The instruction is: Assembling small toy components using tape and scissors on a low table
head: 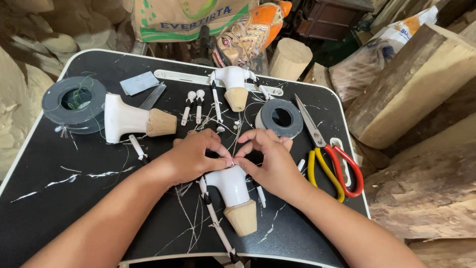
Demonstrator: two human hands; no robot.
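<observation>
One head-worn camera looks steeply down, close over the black table (59,198).

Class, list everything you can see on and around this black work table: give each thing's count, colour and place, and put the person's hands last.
table: 1, black, fills the view
puppet torsos: 3, white with bare wood ends, one under the hands, one at left, one at top centre
thread spools: 2, grey, far left and centre right
scissors: 1, yellow and red handles, right
small white limb pieces: several, top centre
carved mask: 1, orange, behind table
wood blocks: several, tan, right
left hand: pinching thread at the torso's shoulder
right hand: pinching the same spot
</observation>
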